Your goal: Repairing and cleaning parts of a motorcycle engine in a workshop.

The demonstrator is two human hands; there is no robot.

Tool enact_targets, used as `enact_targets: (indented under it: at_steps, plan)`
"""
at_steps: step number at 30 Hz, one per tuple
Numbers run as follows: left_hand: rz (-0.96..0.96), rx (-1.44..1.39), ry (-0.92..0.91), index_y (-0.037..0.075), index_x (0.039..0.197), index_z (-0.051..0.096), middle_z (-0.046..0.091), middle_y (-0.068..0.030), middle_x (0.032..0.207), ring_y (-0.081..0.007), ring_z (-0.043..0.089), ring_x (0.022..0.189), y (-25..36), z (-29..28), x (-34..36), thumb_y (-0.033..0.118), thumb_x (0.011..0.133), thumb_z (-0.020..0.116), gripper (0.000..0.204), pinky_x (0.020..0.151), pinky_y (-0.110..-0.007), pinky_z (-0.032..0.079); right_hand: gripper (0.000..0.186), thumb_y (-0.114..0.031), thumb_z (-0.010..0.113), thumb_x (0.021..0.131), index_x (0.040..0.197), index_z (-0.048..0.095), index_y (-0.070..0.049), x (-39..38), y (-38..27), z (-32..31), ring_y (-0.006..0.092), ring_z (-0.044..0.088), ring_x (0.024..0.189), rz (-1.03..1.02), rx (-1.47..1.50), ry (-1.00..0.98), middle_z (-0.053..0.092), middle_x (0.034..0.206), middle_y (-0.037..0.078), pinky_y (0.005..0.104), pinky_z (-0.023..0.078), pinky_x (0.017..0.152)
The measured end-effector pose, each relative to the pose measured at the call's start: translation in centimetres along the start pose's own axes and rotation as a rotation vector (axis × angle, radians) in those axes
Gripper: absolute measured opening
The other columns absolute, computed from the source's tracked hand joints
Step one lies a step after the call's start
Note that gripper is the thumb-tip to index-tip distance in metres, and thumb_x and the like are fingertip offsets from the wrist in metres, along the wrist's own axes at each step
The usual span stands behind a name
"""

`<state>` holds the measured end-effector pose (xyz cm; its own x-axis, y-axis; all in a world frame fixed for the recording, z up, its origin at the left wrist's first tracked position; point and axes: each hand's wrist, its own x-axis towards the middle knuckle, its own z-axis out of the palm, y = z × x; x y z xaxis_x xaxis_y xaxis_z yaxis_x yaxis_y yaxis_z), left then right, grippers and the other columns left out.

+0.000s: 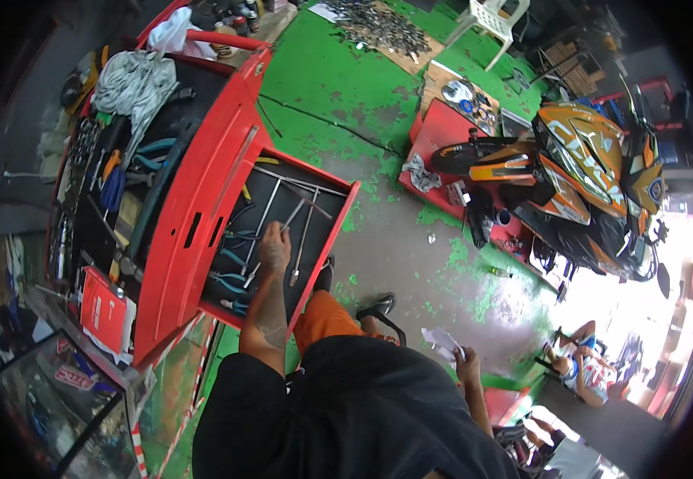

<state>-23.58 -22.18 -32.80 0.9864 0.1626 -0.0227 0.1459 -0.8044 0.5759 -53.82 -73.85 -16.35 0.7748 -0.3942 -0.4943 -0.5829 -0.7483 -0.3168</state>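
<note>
My left hand (pixel 275 247) reaches into an open red tool drawer (pixel 347 209), closed around the shaft of a metal T-handle wrench (pixel 294 214). Beside it lies another long metal rod wrench (pixel 305 239) with a socket-like end. Several pliers (pixel 229 257) with blue grips line the drawer's left side, on a dark liner. Out to the right, away from the drawer, my right hand (pixel 468 367) is closed on a crumpled white sheet (pixel 441 342), which looks like paper or thin cloth.
The red tool cabinet (pixel 203 184) carries more hand tools, a grey rag (pixel 134 80) and a red box (pixel 107 313) on top. An orange motorcycle (pixel 578 152) stands on a red platform (pixel 430 152). A cable (pixel 330 120) crosses the green floor. People sit at the right (pixel 590 371).
</note>
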Motion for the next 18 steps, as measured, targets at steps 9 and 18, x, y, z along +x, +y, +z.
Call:
enact_targets:
  at_steps: [9, 18]
  plan:
    - [-0.137, -0.031, 0.083, 0.004, 0.102, 0.056, 0.059, -0.0163, 0.102, -0.0391, 0.061, 0.096, -1.4, -2.0, 3.0, 0.022, 0.096, 0.06, 0.019, 0.078, -0.047, 0.05, 0.019, -0.017, 0.076, 0.083, 0.087, 0.068, 0.0, -2.2, -0.5, 1.4, 0.0373, 0.062, 0.094, 0.022, 0.047, 0.144, 0.064, 0.096, 0.018, 0.044, 0.049, 0.082]
    - [0.063, 0.257, 0.113, 0.01, 0.115, 0.06, 0.057, -0.015, 0.111, -0.0358, 0.058, 0.104, 4.4, -1.2, 3.6, 0.03, 0.089, 0.068, 0.033, 0.088, -0.043, 0.049, 0.026, -0.022, 0.059, 0.096, 0.098, 0.063, 0.003, -2.5, -2.6, 1.7, 0.0322, 0.062, 0.086, 0.19, 0.227, 0.294, 0.062, 0.091, 0.021, 0.0404, 0.048, 0.078]
